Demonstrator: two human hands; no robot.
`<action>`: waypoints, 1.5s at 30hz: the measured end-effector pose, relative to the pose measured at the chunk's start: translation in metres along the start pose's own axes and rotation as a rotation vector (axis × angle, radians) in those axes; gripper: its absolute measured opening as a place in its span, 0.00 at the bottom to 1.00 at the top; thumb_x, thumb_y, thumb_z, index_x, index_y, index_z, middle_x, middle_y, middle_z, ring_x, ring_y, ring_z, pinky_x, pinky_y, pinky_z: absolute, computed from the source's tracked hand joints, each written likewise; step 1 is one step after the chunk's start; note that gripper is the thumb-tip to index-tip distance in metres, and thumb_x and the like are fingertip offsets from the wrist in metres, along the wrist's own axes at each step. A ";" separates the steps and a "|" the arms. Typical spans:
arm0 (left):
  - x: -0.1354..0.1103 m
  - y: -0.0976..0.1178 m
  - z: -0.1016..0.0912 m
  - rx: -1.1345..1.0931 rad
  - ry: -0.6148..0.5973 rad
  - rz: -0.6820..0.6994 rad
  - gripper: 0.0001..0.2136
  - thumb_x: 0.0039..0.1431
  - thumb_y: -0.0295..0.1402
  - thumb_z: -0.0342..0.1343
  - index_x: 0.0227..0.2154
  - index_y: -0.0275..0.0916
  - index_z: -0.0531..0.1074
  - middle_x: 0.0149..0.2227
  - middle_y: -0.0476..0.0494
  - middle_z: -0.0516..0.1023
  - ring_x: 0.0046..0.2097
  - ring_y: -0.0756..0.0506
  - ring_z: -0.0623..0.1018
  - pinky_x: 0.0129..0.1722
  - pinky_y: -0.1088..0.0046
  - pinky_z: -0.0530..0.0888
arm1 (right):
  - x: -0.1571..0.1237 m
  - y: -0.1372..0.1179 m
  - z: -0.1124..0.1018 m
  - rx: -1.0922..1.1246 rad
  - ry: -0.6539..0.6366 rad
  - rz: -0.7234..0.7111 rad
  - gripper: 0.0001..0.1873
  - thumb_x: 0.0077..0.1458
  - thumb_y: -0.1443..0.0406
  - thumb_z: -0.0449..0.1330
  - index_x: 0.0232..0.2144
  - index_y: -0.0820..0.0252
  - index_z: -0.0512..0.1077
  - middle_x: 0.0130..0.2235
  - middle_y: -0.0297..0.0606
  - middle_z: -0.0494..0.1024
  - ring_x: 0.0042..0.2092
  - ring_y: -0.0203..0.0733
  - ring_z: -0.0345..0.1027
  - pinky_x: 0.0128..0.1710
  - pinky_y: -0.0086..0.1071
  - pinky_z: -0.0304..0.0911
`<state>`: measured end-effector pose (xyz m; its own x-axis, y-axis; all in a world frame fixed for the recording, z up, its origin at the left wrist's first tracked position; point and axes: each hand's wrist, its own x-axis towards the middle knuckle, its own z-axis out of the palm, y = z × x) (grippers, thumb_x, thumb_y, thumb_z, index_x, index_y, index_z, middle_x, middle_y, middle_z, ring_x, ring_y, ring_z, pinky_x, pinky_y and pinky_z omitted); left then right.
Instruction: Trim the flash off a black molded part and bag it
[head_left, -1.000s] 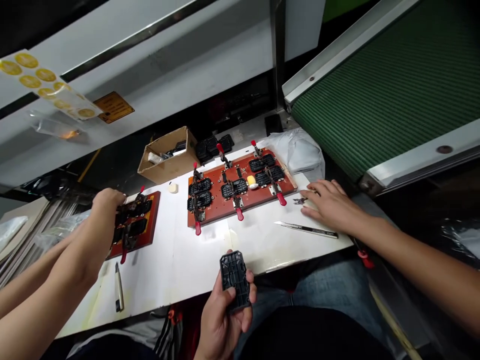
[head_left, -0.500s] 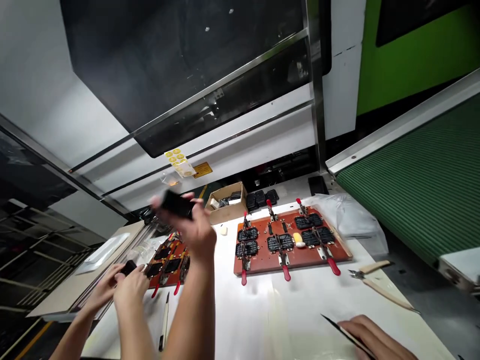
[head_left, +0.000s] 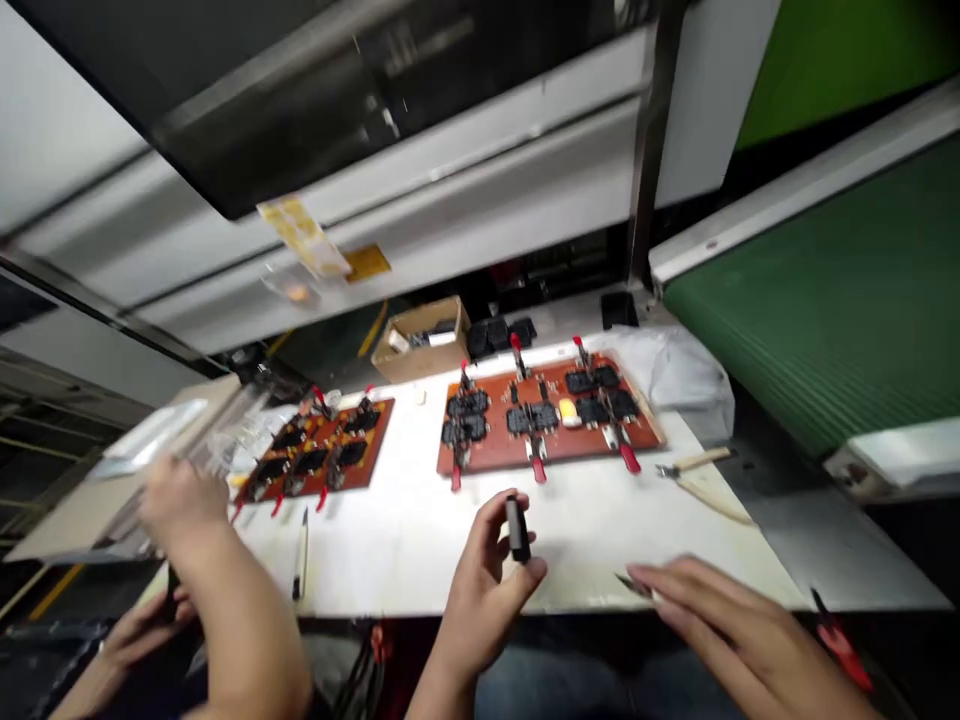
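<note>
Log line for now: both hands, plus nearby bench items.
left hand: holding black part | right hand: holding knife | red-brown board: beyond hands, carrying red-handled clamps | pliers: spread, lying on table

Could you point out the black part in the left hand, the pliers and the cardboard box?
Black part (head_left: 517, 530): head view, on the narrow side facing the camera.
Pliers (head_left: 702, 460): head view, on the upper handle.
Cardboard box (head_left: 431, 361): head view, on the front wall.
</note>
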<state>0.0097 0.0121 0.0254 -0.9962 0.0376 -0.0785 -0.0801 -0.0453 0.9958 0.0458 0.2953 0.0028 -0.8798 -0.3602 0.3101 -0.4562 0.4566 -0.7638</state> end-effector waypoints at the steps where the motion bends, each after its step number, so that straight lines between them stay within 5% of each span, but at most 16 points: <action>1: -0.015 -0.008 0.009 0.037 -0.063 -0.030 0.25 0.61 0.32 0.67 0.60 0.49 0.73 0.64 0.40 0.71 0.64 0.35 0.71 0.62 0.59 0.71 | 0.007 -0.011 -0.005 0.037 -0.058 -0.018 0.24 0.71 0.66 0.55 0.65 0.45 0.69 0.48 0.38 0.83 0.47 0.42 0.81 0.44 0.27 0.78; 8: -0.037 -0.013 0.009 0.162 -0.221 -0.050 0.32 0.56 0.17 0.61 0.62 0.49 0.72 0.65 0.40 0.70 0.67 0.34 0.69 0.68 0.55 0.66 | 0.029 -0.042 0.002 0.084 -0.245 -0.159 0.24 0.70 0.72 0.57 0.65 0.54 0.69 0.47 0.41 0.81 0.46 0.42 0.76 0.46 0.35 0.73; 20: -0.029 -0.015 0.019 0.154 -0.284 -0.078 0.28 0.60 0.24 0.64 0.62 0.49 0.72 0.65 0.39 0.69 0.63 0.34 0.73 0.65 0.53 0.70 | 0.021 -0.034 0.002 0.037 -0.193 -0.135 0.27 0.68 0.74 0.59 0.66 0.56 0.67 0.47 0.40 0.80 0.45 0.41 0.74 0.45 0.35 0.71; 31: -0.026 -0.015 0.019 0.268 -0.347 -0.049 0.35 0.57 0.16 0.61 0.64 0.55 0.68 0.66 0.45 0.68 0.65 0.38 0.72 0.66 0.57 0.71 | 0.017 -0.026 0.000 0.050 -0.175 -0.133 0.24 0.68 0.74 0.59 0.64 0.61 0.70 0.46 0.41 0.80 0.45 0.41 0.73 0.45 0.35 0.70; 45: -0.027 -0.016 0.021 0.268 -0.350 -0.078 0.29 0.61 0.22 0.63 0.62 0.52 0.69 0.64 0.43 0.69 0.64 0.38 0.73 0.66 0.57 0.71 | 0.016 -0.025 0.001 0.031 -0.203 -0.107 0.24 0.68 0.74 0.59 0.64 0.60 0.69 0.47 0.41 0.81 0.45 0.43 0.74 0.45 0.37 0.70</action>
<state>0.0384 0.0328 0.0127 -0.9124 0.3682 -0.1787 -0.0969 0.2300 0.9683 0.0434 0.2774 0.0264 -0.7806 -0.5625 0.2725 -0.5381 0.3832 -0.7507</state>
